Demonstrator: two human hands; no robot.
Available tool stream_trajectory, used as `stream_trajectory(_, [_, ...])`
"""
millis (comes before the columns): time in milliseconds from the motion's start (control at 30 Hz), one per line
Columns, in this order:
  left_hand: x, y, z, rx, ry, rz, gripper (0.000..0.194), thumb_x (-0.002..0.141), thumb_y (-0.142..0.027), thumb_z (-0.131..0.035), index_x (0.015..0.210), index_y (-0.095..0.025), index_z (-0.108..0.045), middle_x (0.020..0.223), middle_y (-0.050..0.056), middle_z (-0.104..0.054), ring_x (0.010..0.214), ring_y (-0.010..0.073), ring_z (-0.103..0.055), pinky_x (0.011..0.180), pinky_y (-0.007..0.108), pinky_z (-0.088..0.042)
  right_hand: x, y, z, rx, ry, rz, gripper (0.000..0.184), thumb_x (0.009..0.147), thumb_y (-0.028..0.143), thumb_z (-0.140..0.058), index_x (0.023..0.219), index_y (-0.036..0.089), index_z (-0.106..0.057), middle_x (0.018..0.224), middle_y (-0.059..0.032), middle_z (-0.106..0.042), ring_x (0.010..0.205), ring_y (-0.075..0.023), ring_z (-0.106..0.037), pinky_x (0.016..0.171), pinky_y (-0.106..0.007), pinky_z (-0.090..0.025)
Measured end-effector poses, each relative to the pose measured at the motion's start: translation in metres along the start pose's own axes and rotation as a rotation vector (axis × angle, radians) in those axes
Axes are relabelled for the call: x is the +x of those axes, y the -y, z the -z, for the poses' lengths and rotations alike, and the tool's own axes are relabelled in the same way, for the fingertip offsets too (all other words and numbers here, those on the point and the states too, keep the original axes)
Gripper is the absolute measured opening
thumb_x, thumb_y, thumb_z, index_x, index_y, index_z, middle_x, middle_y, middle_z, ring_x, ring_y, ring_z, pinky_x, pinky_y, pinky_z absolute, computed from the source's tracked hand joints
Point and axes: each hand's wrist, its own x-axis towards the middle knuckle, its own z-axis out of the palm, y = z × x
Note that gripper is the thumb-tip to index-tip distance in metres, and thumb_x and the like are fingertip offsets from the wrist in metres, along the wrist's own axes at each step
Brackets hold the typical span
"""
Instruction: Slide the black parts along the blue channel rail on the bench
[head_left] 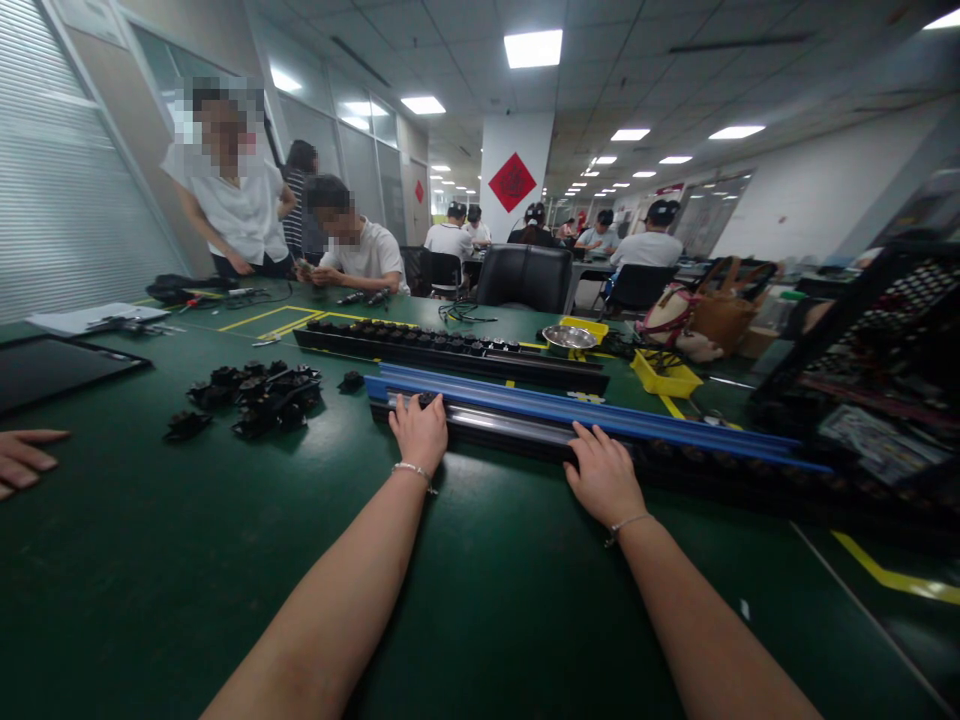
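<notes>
A long black rail (502, 428) with a shiny strip along it lies across the green table in front of me, beside a long blue rail (510, 391). Near the rail's left end, my left hand (418, 437) is closed around a small black part (427, 399), which its fingers partly hide. Farther right, my right hand (606, 478) grips the black rail's near edge, thumb in front and fingers over the top. Another black rail (450, 352), carrying a row of small black parts, lies behind the blue one.
Left of the rails is a pile of black parts (277, 398). Another person's hand (26, 460) rests at the left edge, near a dark flat panel (67, 368). A metal bowl (570, 338) and yellow tray (666, 374) stand behind; a black mesh rack (862, 330) rises at right.
</notes>
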Motion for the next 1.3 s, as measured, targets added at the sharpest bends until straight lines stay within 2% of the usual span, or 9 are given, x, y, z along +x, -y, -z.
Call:
stream_trajectory(600, [0.008, 0.008, -0.002, -0.023, -0.019, 0.035, 0.043, 0.092, -0.037, -0.030, 0.111, -0.026, -0.067, 0.126, 0.011, -0.055, 0.129, 0.0345, -0.033, 0.104, 0.051, -0.029, 0.000, -0.001, -0.001, -0.015, -0.020, 0.016, 0.024, 0.081, 0.026, -0.047, 0.100, 0.017, -0.060, 0.135, -0.0073, -0.049, 0.124, -0.0298, -0.042, 0.098, -0.046, -0.033])
stream_trajectory(1300, [0.015, 0.019, 0.005, 0.005, 0.018, 0.079, 0.041, 0.092, -0.036, -0.031, 0.113, -0.029, -0.065, 0.129, 0.008, -0.054, 0.130, 0.0336, -0.031, 0.104, 0.052, -0.026, 0.001, -0.003, -0.004, 0.038, 0.005, -0.006, 0.021, 0.083, 0.021, -0.044, 0.097, 0.018, -0.059, 0.135, -0.0083, -0.049, 0.125, -0.0277, -0.039, 0.096, -0.046, -0.033])
